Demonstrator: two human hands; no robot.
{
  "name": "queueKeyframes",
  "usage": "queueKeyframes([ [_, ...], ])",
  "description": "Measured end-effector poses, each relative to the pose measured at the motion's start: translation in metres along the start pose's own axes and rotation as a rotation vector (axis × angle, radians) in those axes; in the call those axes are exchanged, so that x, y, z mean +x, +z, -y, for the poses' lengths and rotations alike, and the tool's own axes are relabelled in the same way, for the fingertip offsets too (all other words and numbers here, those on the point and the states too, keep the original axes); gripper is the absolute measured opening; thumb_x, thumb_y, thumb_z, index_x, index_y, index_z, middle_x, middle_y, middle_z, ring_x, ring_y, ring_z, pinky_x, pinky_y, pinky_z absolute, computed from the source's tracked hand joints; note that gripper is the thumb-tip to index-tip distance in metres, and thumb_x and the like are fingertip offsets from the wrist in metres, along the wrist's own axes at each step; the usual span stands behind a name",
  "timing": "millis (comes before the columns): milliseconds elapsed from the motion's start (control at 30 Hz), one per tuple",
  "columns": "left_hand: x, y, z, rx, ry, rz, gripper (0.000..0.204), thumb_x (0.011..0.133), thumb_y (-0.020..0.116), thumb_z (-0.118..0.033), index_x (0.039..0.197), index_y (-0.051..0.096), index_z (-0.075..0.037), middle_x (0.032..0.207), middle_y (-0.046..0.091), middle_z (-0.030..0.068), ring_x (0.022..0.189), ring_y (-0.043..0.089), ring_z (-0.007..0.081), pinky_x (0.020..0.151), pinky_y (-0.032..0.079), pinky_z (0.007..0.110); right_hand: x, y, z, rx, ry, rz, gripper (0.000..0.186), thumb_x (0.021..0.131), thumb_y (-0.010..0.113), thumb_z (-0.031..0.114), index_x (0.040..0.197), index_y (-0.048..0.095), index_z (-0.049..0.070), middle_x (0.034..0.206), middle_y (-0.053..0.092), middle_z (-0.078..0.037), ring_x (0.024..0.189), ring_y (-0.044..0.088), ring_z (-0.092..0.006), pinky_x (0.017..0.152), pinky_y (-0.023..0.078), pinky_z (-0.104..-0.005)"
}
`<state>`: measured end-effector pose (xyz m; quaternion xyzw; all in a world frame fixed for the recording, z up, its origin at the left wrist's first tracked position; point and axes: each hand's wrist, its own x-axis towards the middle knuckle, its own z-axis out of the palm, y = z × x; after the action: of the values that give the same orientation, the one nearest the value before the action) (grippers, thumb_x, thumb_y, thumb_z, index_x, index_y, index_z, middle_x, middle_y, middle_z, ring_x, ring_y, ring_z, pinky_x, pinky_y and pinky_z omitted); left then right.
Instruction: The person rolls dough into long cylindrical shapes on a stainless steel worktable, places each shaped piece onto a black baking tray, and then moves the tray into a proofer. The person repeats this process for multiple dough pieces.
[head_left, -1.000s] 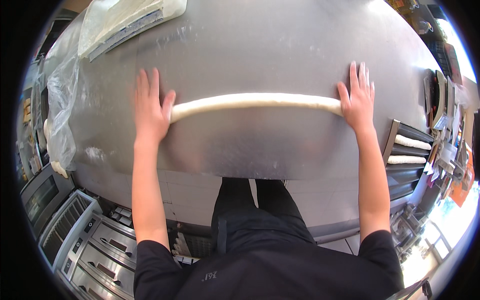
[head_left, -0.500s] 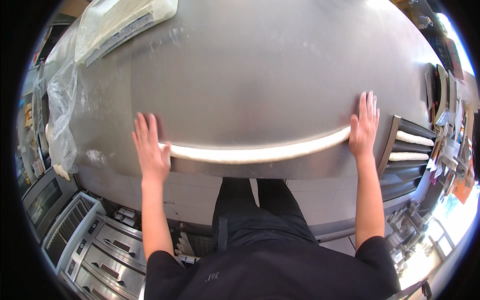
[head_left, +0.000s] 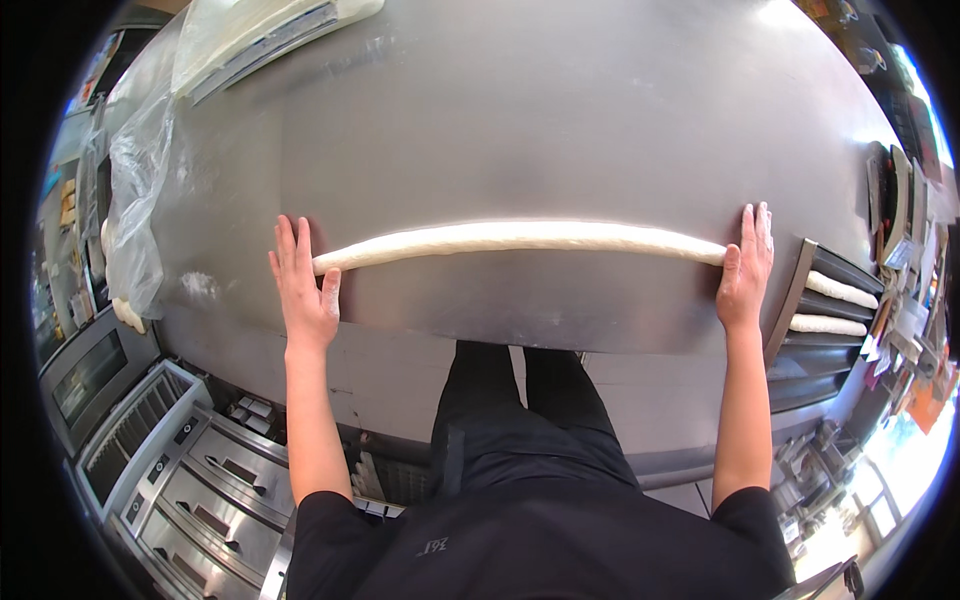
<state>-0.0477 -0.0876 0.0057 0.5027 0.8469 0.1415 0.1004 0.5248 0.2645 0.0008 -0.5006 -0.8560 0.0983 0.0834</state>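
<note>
A long, thin rope of pale dough (head_left: pixel 520 236) stretches across the metal worktop in front of me, its middle bowed away from me. At its left end lies my left hand (head_left: pixel 306 290), fingers stretched forward and thumb apart, palm down. My right hand (head_left: pixel 745 270) rests on the right end in the same way, with flour on its fingertips. Both hands are open and press on the dough without gripping it. The palms hide the very tips of the rope.
To the right, a ribbed baking tray (head_left: pixel 808 300) bears two dough lengths in its grooves. Clear plastic sheeting (head_left: pixel 140 200) hangs over the worktop's left side, near a whitish plastic container (head_left: pixel 270 35) at the far left. A steel oven (head_left: pixel 215 515) stands at the lower left.
The dough's middle has moved away from me and now bows forward instead of toward me. Both hands remain flat at its ends, and the view has shifted a little.
</note>
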Motion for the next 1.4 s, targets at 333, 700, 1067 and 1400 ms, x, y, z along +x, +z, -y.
queueKeyframes([
  [333,-0.023,-0.014,-0.018,-0.321,-0.120,-0.114,0.090,0.096,0.083,-0.001,0.178,0.044,-0.006,0.190,0.035,0.0195,0.170,0.042,0.0406,0.140,0.034,0.053,-0.020,-0.005,0.001,0.342,-0.004,-0.118,0.061,0.119,0.063,0.028,0.174,0.052,0.003,0.182,0.048,-0.023,0.170,0.043,-0.0407,0.140,0.031,-0.0530],
  [700,0.005,-0.007,-0.043,-0.201,0.063,-0.057,0.069,0.090,0.094,-0.007,0.155,0.072,-0.007,0.174,0.058,0.0174,0.156,0.057,0.0414,0.128,0.050,0.051,-0.017,-0.014,0.034,0.282,-0.067,-0.038,0.068,0.098,0.079,0.008,0.165,0.063,0.003,0.177,0.055,-0.023,0.166,0.048,-0.0423,0.138,0.035,-0.0525],
  [1067,0.011,-0.019,-0.068,-0.478,-0.177,0.094,0.020,0.106,0.082,-0.005,0.118,0.067,-0.001,0.125,0.073,0.0097,0.112,0.068,0.0217,0.093,0.058,0.035,-0.011,-0.025,0.033,0.560,0.048,0.022,0.030,0.096,0.084,-0.002,0.124,0.074,0.004,0.147,0.075,-0.013,0.143,0.065,-0.0308,0.121,0.049,-0.0438],
  [1400,0.012,-0.020,-0.099,-0.842,-0.287,0.184,0.043,0.104,0.085,-0.002,0.144,0.073,0.002,0.119,0.076,0.0035,0.106,0.068,0.0113,0.096,0.057,0.028,-0.003,-0.073,0.095,1.135,0.475,0.196,0.030,0.107,0.078,0.001,0.137,0.078,-0.001,0.116,0.080,-0.004,0.103,0.073,-0.0124,0.099,0.059,-0.0291],
])
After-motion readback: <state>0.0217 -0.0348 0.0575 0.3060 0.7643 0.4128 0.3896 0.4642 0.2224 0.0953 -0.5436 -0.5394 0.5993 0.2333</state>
